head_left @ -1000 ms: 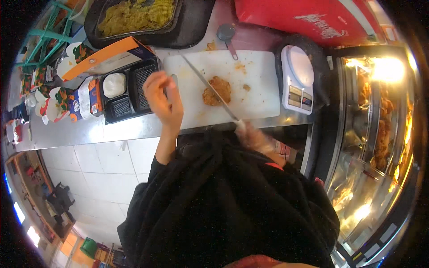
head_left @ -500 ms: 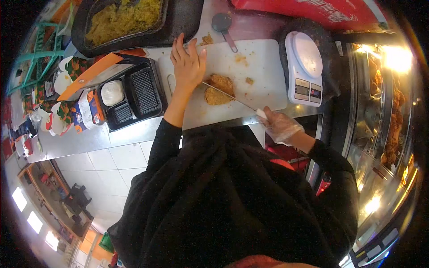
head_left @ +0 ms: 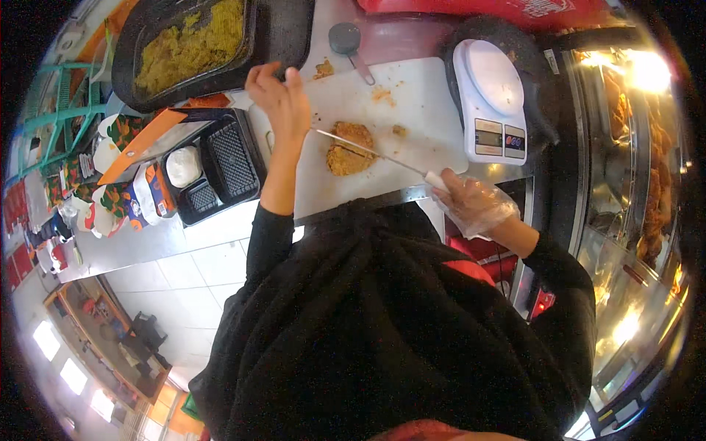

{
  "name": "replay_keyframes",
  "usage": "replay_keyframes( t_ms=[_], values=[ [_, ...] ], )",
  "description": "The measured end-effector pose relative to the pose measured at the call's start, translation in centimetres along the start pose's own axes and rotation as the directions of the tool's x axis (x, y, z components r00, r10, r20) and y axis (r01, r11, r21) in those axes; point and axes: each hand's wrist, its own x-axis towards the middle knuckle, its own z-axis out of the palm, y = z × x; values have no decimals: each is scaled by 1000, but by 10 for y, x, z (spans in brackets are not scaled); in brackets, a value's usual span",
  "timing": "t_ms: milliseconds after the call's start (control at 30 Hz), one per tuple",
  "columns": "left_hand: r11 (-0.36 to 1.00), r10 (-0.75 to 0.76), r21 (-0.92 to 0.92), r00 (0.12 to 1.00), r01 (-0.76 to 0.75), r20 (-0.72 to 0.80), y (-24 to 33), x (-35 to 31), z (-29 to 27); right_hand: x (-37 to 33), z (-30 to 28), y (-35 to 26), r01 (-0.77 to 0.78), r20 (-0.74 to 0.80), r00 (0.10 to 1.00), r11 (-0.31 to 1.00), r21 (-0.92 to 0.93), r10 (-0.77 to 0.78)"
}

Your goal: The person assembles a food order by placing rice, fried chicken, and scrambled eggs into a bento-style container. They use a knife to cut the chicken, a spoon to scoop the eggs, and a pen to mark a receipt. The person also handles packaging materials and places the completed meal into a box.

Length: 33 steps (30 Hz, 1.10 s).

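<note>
My right hand [head_left: 471,202], in a clear plastic glove, grips a knife [head_left: 412,165] by its white handle. The long thin blade lies slantwise across a breaded fried cutlet [head_left: 349,160], and a dark cut line shows along the crust beside it. The cutlet rests on a white cutting board [head_left: 419,143]. My bare left hand [head_left: 283,106] is raised over the board's left end with fingers apart and slightly bent, holding nothing. Left of that arm stands an opened black compartment box [head_left: 234,158] containing a round white wrapped lump [head_left: 183,167].
Beyond the board are a black tray [head_left: 287,37] of yellow-brown food and a dark scoop [head_left: 346,40]. A white kitchen scale [head_left: 496,95] stands at the right, near a lit glass display case [head_left: 625,169]. Folded printed cartons [head_left: 110,209] crowd the left counter.
My left hand has moved left, away from the cutlet, its fingers bending more. A dark cut now shows across the cutlet near the blade. The whole view has shifted slightly.
</note>
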Motion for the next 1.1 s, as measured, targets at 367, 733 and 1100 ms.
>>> replay_keyframes(
  t_ms=[367, 733, 1100],
  values=[
    [955, -13, 293, 981, -45, 193, -4, -17, 9, 31, 39, 20, -22, 5, 1000, 993, 119, 22],
    [991, 49, 124, 998, -53, 33, -3, 10, 7, 14, 20, 27, 104, 2, 994, 977, -187, -105],
    [951, 99, 274, 982, -141, 161, -2, -1, 39, 31, 38, 43, 7, 13, 1000, 990, 141, -9]
  ],
)
